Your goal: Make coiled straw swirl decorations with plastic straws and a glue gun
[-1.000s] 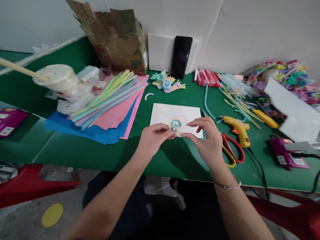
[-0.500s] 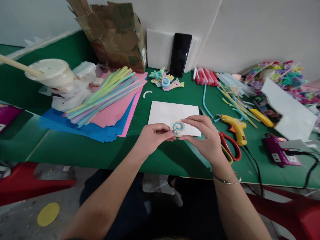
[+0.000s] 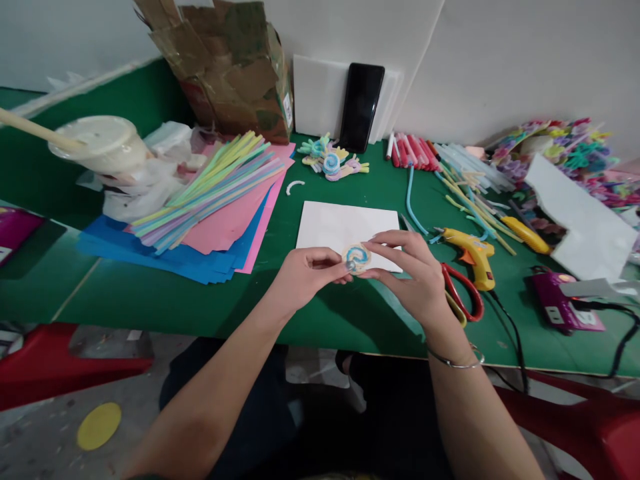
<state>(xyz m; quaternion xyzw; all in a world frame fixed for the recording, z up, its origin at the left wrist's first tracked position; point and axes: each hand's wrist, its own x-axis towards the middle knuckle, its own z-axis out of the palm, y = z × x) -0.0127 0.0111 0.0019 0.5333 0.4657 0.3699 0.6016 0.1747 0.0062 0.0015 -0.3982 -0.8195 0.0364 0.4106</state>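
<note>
A small round spiral (image 3: 358,257), cream around a blue swirl, is held up over the near edge of a white board (image 3: 345,223). My left hand (image 3: 315,272) pinches its left side between thumb and fingers. From the right, my right hand (image 3: 407,270) grips its rim, thumb below and fingertips above. Beyond the board lies a cluster of pastel curled pieces (image 3: 333,160). To the right of my right hand are red-handled scissors (image 3: 463,291) and a yellow glue gun (image 3: 473,252).
Pastel strips (image 3: 210,193) lie on coloured sheets at the left, beside a lidded tub (image 3: 103,143). A black phone (image 3: 363,107) leans at the back. Pink sticks (image 3: 413,152), a yellow cutter (image 3: 525,235) and a purple power strip (image 3: 565,303) are at the right.
The spiral has turned slightly in my fingers and shifted a little to the right. My right hand has moved very slightly; my left hand keeps its pinch.
</note>
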